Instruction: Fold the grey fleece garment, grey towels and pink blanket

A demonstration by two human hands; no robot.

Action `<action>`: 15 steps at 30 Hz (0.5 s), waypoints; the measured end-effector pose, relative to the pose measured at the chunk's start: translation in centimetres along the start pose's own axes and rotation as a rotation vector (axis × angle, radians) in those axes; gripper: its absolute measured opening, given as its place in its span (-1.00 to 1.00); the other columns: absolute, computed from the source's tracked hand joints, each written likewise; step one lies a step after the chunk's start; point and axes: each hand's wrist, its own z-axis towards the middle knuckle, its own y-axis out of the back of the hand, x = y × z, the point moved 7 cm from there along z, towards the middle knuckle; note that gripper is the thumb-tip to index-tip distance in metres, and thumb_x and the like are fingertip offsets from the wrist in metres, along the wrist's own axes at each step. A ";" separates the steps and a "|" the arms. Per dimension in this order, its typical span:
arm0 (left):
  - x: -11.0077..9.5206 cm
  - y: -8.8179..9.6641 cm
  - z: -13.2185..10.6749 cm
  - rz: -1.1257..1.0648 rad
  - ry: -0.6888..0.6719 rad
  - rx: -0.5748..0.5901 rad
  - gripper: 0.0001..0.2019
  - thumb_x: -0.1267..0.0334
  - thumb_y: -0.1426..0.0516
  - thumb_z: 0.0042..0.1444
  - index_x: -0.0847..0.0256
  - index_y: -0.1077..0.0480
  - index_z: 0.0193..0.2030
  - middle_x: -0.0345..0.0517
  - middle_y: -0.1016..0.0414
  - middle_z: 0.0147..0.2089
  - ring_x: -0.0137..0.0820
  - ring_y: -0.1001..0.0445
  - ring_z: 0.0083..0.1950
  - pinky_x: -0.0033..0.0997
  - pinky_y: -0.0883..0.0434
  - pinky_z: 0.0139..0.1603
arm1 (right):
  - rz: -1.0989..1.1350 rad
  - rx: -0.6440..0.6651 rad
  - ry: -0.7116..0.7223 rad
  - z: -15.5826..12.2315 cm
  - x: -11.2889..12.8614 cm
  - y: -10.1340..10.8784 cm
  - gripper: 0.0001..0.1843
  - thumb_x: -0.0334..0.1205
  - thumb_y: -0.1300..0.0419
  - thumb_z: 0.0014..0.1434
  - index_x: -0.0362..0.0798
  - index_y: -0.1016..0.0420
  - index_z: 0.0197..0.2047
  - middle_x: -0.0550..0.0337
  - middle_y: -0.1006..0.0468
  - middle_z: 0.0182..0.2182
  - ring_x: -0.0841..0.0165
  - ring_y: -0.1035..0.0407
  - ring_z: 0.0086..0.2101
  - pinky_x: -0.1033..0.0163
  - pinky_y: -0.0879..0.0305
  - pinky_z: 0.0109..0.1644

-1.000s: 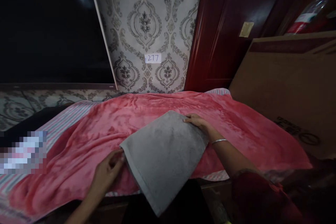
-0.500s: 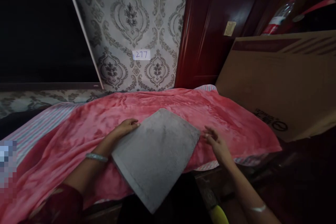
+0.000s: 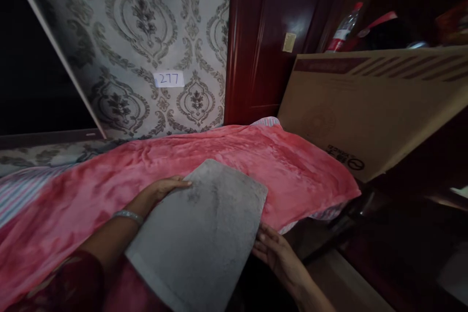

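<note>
A folded grey towel (image 3: 204, 234) lies on a pink fleece blanket (image 3: 292, 165), its near part reaching past the bed's edge toward me. My left hand (image 3: 161, 190), with a bangle on the wrist, rests at the towel's far left edge, fingers stretched flat along it. My right hand (image 3: 272, 251) is at the towel's right edge below the bed's edge. Its fingers are spread and touch the cloth. I cannot see whether either thumb is tucked under the towel.
A striped sheet (image 3: 22, 190) shows under the blanket. A large cardboard box (image 3: 365, 107) leans at the bed's right end. Behind are patterned wallpaper with a "277" label (image 3: 168, 79), a dark red door (image 3: 270, 34) and a plastic bottle (image 3: 341, 29).
My right hand dropped from the blanket beside the towel to the towel's lower right edge. The left hand stays at the far left edge. The view swung right.
</note>
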 end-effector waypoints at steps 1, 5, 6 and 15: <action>0.2 -0.2 0.3 -0.028 0.010 0.016 -0.51 0.05 -0.46 -0.32 0.30 -0.58 -0.25 0.05 -0.65 -0.32 -0.21 -0.57 -0.34 -0.27 -0.47 -0.24 | 0.002 0.010 -0.009 0.0 0.0 -0.2 -0.43 0.03 -0.48 -0.06 0.03 -0.55 0.01 0.08 -0.65 -0.15 0.20 -0.55 -0.17 -0.03 -0.34 0.12; 0.9 -0.3 0.7 -0.143 0.004 0.047 -0.30 0.12 -0.46 -0.32 0.26 -0.51 0.05 0.10 -0.66 -0.18 -0.08 -0.62 -0.19 -0.14 -0.50 -0.07 | -0.040 0.014 0.019 0.0 0.4 -1.0 -0.51 0.00 -0.44 0.02 0.00 -0.56 -0.01 0.05 -0.63 -0.11 0.21 -0.53 -0.14 0.01 -0.33 0.12; 1.1 -0.2 0.7 -0.160 0.002 0.054 -0.26 0.13 -0.46 -0.31 0.25 -0.48 0.10 0.11 -0.66 -0.15 -0.07 -0.62 -0.16 -0.12 -0.50 -0.05 | -0.053 -0.002 0.046 0.1 0.6 -1.1 -0.51 -0.01 -0.44 0.02 0.00 -0.55 0.00 0.06 -0.63 -0.10 0.22 -0.52 -0.13 0.02 -0.34 0.11; 1.3 0.6 -0.4 -0.117 -0.028 -0.018 -0.23 0.07 -0.41 -0.24 0.14 -0.45 0.20 0.11 -0.64 -0.05 0.08 -0.57 0.03 0.00 -0.47 0.07 | -0.055 -0.008 0.043 1.2 0.5 -3.5 -0.47 0.04 -0.43 -0.02 -0.07 -0.55 -0.04 0.02 -0.63 -0.11 0.11 -0.49 -0.05 -0.05 -0.29 0.16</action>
